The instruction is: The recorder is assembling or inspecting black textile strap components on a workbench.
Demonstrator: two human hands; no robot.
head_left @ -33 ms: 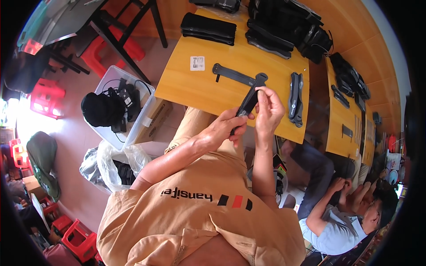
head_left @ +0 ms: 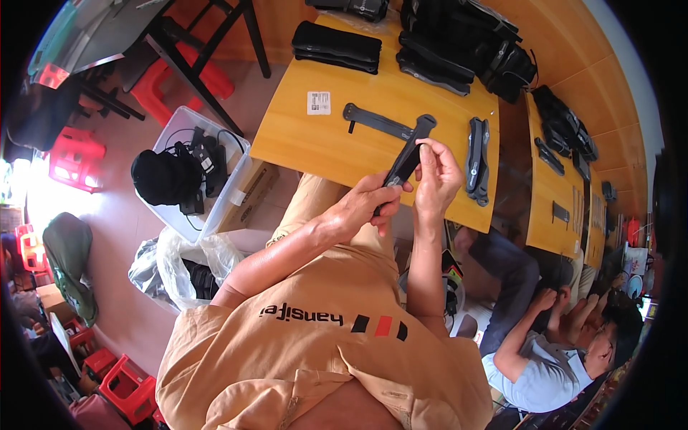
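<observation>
My left hand (head_left: 371, 198) is closed round the lower end of a black strap (head_left: 405, 160), which slants up and away over the near table edge. My right hand (head_left: 438, 175) pinches the strap's right edge with thumb and fingertips, higher up. The strap's rounded far end lies over the right end of a dark grey strap (head_left: 380, 122) on the table; I cannot tell whether the two are joined. A small black tab hangs from that strap's left end. To the right of my right hand lies a folded pair of grey straps (head_left: 476, 161).
On the yellow table (head_left: 294, 136) lie a white label (head_left: 319, 103), a black strap stack (head_left: 337, 47) and black bags (head_left: 466, 32). At left, a clear bin (head_left: 240, 154) holds black gear beside a plastic bag (head_left: 179, 265). A person (head_left: 545, 365) sits at right.
My right hand has shifted very slightly up and to the right along the strap's edge. The strap has tilted a little with it; my left hand stays in place.
</observation>
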